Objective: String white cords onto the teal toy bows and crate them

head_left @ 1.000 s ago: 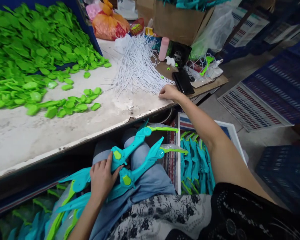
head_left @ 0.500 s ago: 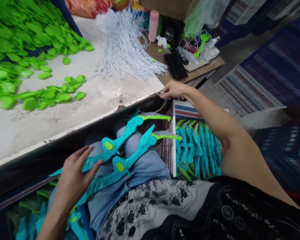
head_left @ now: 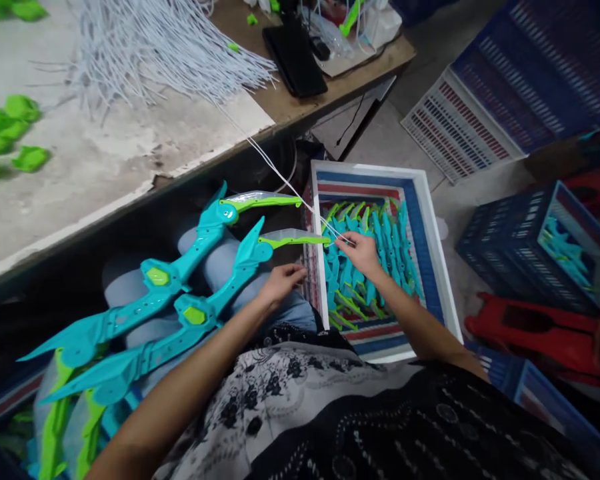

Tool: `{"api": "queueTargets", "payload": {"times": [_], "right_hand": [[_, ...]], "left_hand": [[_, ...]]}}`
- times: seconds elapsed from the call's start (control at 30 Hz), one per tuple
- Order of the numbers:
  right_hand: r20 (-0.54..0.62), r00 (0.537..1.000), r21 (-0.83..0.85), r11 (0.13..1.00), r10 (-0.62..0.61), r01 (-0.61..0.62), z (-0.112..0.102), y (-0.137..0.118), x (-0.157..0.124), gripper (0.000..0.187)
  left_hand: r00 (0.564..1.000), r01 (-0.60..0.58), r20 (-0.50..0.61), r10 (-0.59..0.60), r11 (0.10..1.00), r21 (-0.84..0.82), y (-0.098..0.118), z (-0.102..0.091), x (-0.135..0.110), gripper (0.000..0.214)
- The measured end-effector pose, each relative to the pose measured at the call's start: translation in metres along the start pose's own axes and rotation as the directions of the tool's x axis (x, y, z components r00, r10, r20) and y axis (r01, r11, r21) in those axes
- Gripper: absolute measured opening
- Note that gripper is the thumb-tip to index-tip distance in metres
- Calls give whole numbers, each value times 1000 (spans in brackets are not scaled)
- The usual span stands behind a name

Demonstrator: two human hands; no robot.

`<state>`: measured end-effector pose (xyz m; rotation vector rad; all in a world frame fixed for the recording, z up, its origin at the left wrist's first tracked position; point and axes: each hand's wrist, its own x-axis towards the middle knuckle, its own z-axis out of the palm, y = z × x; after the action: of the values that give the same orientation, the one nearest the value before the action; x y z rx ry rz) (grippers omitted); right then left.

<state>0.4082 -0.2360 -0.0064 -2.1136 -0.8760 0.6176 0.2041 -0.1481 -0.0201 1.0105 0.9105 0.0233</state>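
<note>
My right hand (head_left: 359, 255) is closed on white cord (head_left: 274, 167), pinching it over the crate's left side; the doubled cord runs up to the table edge. My left hand (head_left: 280, 283) holds nothing, its fingers loosely bent and a little apart, just left of the crate and below the green tip of the nearer toy bow. Two turquoise plastic toy bows lie across my lap side by side: the farther bow (head_left: 180, 273) and the nearer bow (head_left: 225, 293). Each has a green hexagon in its middle and green-and-clear end pieces.
A white-rimmed crate (head_left: 443, 293) at my right holds several similar turquoise pieces. White cords (head_left: 170, 53) lie bundled on the table (head_left: 105, 160), with green pieces (head_left: 23, 113) at left and a black phone-like object (head_left: 295, 63). Blue crates (head_left: 510, 233) and a red object (head_left: 535, 333) stand at right.
My right hand has drawn the cord from the table edge toward me, over the crate. My left hand has left the bows' lower part and moved right, toward their tips. The view has shifted right.
</note>
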Motion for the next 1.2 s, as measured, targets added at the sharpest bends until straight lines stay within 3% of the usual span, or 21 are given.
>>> {"api": "queueTargets", "payload": {"times": [0.17, 0.33, 0.53, 0.63, 0.77, 0.9, 0.97, 1.03, 1.1, 1.17, 1.2], "right_hand": [[-27, 996, -150, 986, -82, 77, 8, 11, -3, 24], [-21, 984, -308, 938, -176, 162, 6, 12, -3, 24], [8, 977, -338, 919, -211, 201, 6, 14, -6, 26], [33, 985, -267, 948, -170, 173, 10, 17, -8, 24], [69, 997, -21, 999, -44, 46, 16, 27, -5, 22], [-25, 993, 228, 968, 116, -108, 24, 34, 4, 30], [76, 976, 320, 922, 204, -218, 29, 31, 8, 34], [194, 942, 398, 855, 275, -332, 31, 28, 9, 36], [232, 919, 453, 801, 319, -392, 29, 26, 8, 36], [239, 912, 472, 781, 332, -408, 25, 27, 7, 35], [245, 911, 469, 782, 332, -411, 22, 28, 6, 34]], "left_hand": [[996, 56, -69, -63, 993, -102, -8, 15, 34, 30], [994, 65, -77, -72, 993, -96, -5, 19, 44, 25], [995, 73, -54, -79, 991, -111, -1, 25, 54, 18], [997, 77, 11, -76, 986, -147, 2, 31, 63, 20], [984, 75, 174, -35, 970, -231, 4, 42, 79, 19], [993, 7, 116, 5, 995, -103, 4, 55, 87, 18], [997, 2, 76, -1, 1000, -21, 5, 54, 79, 21], [999, -4, 44, 2, 999, 53, 7, 40, 57, 27], [999, -30, 19, 27, 980, 194, 9, 8, 17, 32], [998, -66, 18, 66, 870, 489, 7, -40, -41, 40], [1000, -25, 4, 28, 817, 576, 3, -66, -75, 42]]}}
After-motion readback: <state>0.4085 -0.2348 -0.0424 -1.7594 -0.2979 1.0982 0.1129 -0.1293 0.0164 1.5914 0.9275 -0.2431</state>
